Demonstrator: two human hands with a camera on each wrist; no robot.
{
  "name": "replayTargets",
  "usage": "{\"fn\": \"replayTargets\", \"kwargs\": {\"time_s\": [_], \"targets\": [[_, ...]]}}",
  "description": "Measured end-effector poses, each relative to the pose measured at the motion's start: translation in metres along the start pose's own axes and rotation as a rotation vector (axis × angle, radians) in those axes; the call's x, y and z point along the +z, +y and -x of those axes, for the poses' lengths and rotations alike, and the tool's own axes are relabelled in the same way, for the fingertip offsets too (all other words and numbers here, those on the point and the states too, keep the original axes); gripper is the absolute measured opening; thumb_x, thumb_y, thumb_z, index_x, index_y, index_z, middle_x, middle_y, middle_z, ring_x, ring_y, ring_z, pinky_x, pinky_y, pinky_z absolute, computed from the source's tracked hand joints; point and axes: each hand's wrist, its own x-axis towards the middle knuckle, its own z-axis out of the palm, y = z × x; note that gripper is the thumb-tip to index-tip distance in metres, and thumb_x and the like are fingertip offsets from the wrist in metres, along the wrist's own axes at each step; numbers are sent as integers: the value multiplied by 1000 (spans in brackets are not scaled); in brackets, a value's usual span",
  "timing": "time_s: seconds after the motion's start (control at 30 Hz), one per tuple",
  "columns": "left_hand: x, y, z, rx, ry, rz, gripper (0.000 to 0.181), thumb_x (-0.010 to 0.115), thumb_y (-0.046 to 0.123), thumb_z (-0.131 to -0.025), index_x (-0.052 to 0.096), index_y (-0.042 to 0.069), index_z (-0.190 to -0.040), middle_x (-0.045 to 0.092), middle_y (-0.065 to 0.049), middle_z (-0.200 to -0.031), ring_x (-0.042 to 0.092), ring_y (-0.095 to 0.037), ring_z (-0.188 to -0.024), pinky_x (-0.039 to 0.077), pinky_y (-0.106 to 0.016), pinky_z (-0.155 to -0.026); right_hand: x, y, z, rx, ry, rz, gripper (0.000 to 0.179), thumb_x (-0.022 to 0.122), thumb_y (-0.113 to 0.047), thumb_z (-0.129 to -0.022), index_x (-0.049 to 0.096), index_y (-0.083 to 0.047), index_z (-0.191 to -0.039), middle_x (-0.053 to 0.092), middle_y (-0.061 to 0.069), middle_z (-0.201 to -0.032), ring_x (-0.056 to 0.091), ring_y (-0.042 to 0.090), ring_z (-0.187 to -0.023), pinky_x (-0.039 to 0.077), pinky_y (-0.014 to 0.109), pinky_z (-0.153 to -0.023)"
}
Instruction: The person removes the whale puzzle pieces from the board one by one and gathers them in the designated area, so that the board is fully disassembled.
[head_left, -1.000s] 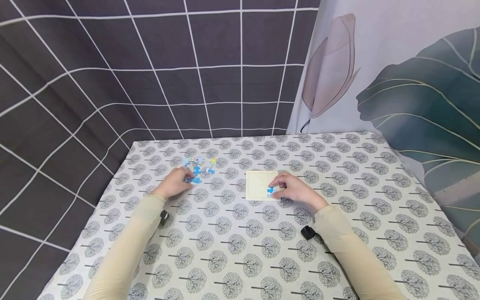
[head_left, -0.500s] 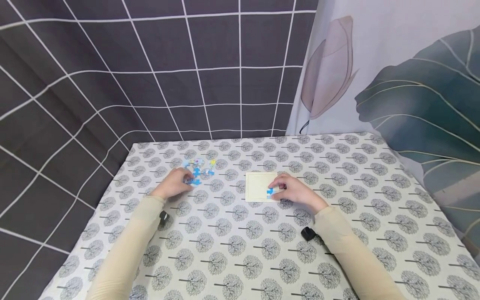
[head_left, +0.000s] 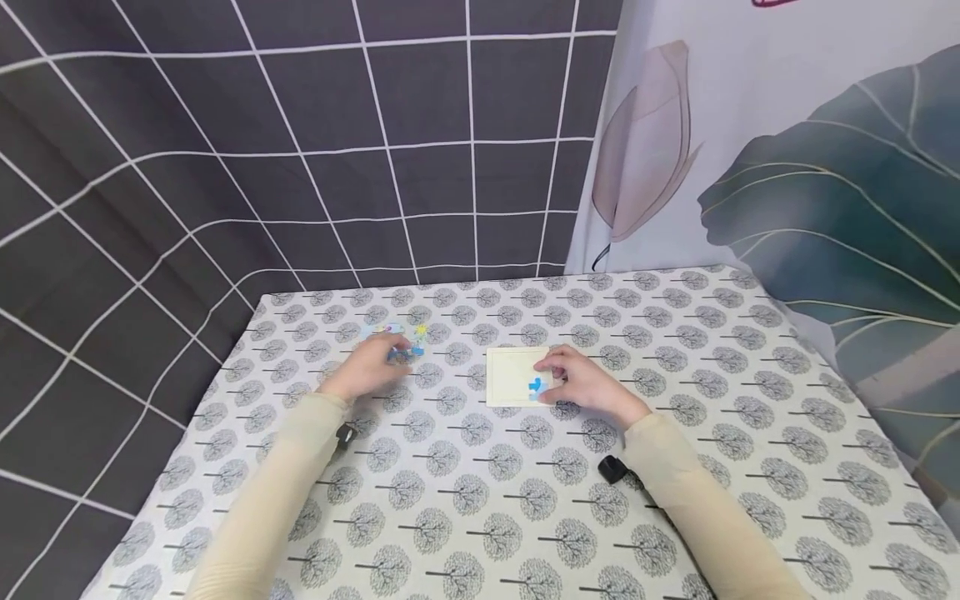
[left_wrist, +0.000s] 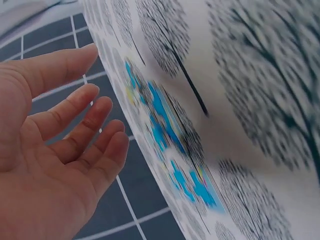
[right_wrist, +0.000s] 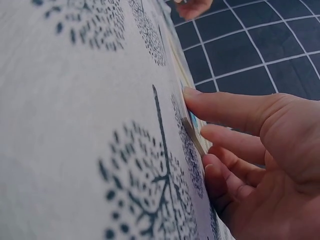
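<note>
Over a cluster of small blue jigsaw pieces point(left_wrist: 162, 120), my left hand point(head_left: 372, 367) hovers with nothing between its relaxed fingers. The left wrist view shows its thumb and fingers point(left_wrist: 112, 150) spread apart, beside the pieces. A shallow cream puzzle board point(head_left: 510, 371) lies flat to the right. At its right end, my right hand point(head_left: 585, 382) grips the edge, thumb at the near corner and other fingers curled along the side. One blue-and-white jigsaw piece point(head_left: 536, 385) sits in that near right corner, partly covered by the hand. In the right wrist view the board's corner point(right_wrist: 194, 136) shows between thumb and fingers.
The table carries a white cloth point(head_left: 450, 467) printed with grey trees. A yellow-marked jigsaw piece point(head_left: 422, 330) lies at the cluster's right side. A dark checked curtain point(head_left: 420, 167) hangs behind the table, and a pale floral curtain point(head_left: 712, 100) at the right.
The left hand has shifted right and slightly farther over the jigsaw pieces, now covering more of them. The right hand stays at the board, and the view has tilted slightly.
</note>
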Motion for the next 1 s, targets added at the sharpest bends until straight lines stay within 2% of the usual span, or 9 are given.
{"fn": "replayTargets", "kwargs": {"time_s": [0.13,0.3,0.57,0.8,1.0], "targets": [[6,8,-4,25,-7,4,43,72,16,-91,61,-3,-129,62,-19,-130,55,-39,-123,42,-54,-108,1,-1,0,11,9,34,68,86,-22,-77,58,4,-134,47,23,-139,54,30,-111,46,50,-101],[11,20,-12,54,-28,9,47,71,17,-92,59,0,-134,62,-15,-132,57,-34,-121,44,-50,-107,-3,-3,0,25,1,42,77,86,-21,-76,52,8,-139,43,27,-143,54,34,-114,43,53,-106],[26,46,-21,141,-57,30,46,70,14,-93,58,-3,-133,60,-16,-135,54,-34,-127,40,-48,-112,-3,-4,2,16,-10,15,80,87,-19,-74,50,10,-139,41,30,-142,52,36,-116,43,54,-105],[43,61,-33,189,-77,-22,49,71,18,-93,57,0,-136,59,-15,-137,51,-32,-131,38,-46,-114,-2,0,1,29,-1,7,85,88,-21,-74,47,10,-141,39,28,-145,51,35,-117,42,54,-105],[55,72,-42,228,-73,-48,50,70,21,-94,56,-1,-137,59,-15,-138,52,-31,-130,38,-45,-114,-2,-1,1,73,1,-11,92,88,-22,-73,42,11,-145,39,27,-144,53,33,-113,45,52,-101]]}}
